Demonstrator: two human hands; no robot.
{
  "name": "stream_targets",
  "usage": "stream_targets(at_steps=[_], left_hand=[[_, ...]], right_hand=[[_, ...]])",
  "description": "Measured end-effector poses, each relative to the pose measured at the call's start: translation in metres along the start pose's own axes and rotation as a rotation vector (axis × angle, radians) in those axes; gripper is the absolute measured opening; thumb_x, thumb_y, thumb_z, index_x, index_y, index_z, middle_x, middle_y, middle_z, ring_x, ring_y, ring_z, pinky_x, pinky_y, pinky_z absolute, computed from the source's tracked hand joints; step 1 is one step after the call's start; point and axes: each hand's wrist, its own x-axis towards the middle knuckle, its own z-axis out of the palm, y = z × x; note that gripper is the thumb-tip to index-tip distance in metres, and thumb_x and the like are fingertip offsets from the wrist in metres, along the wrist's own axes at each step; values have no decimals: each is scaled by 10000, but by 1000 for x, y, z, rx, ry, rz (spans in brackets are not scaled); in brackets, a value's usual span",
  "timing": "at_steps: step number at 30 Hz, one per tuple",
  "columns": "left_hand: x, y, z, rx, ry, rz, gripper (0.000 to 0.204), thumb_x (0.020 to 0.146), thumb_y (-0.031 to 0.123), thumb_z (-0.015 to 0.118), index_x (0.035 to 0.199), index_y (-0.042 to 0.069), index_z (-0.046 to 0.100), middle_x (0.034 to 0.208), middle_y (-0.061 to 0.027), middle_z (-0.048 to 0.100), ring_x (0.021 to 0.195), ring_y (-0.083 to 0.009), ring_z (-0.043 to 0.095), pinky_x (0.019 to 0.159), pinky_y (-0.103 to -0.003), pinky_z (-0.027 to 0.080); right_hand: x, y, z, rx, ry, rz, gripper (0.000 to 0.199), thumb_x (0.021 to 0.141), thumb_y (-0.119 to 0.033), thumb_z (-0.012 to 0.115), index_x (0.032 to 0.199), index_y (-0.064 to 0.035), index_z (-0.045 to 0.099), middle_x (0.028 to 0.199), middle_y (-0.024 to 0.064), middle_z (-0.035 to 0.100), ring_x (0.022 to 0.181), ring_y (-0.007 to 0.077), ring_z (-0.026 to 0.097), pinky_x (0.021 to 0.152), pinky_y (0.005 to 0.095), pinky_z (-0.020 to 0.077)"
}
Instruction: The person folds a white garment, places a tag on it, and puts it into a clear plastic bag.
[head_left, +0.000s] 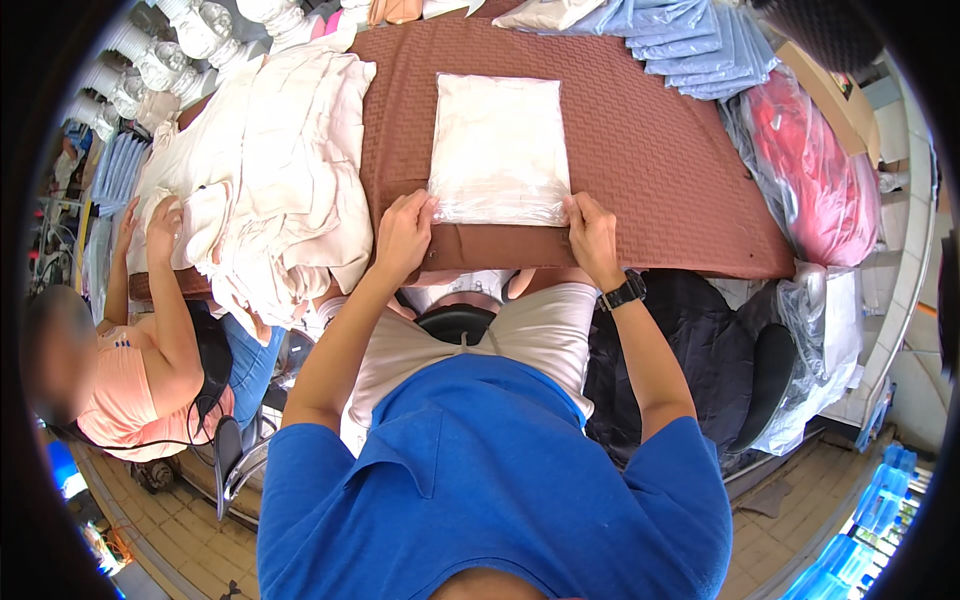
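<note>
Left hand [405, 238] and right hand [594, 238] pinch a clear-wrapped white packet [500, 145].
Each thumb and its fingers grip one near corner of the packet, which lies flat by the near edge of the brown-covered table [650, 170]; a watch [625, 291] circles the right wrist. A pile of cream cloth [280, 140] covers the table's left side, with another person's hands [163, 228] at its left edge. Blue bags [690, 50] overlap at the far right corner, and a red bundle [800, 150] in plastic sits along the right edge.
</note>
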Motion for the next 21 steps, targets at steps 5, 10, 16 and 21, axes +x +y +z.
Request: stream_targets(at_steps=[5,10,16,21], left_hand=[[3,1,0,-22,-30,-55,249,1015,181,581,857,-10,595,826,-229,651,834,-442,622,740,-524,468],[6,4,3,40,-29,-106,291,1022,232,569,857,-3,613,836,-233,674,834,-454,645,739,-542,477],[9,7,5,113,-29,-237,334,993,312,601,861,10,656,837,-228,715,815,-452,683,742,-530,520],[5,19,1,94,13,-367,375,952,348,644,797,7,665,751,-207,719,755,-437,703,730,-519,538]], right_hand=[[0,-4,4,-71,61,-30,235,1005,-133,628,839,23,570,762,260,608,731,447,595,642,509,451],[2,0,9,-67,67,45,230,992,-134,638,836,23,576,762,266,625,721,456,602,641,530,458],[6,-11,7,-201,38,198,269,982,-241,660,834,-20,618,725,201,670,693,420,656,623,528,497],[8,-15,7,-250,35,251,297,973,-288,670,821,-37,623,717,174,691,690,405,680,617,525,513]])
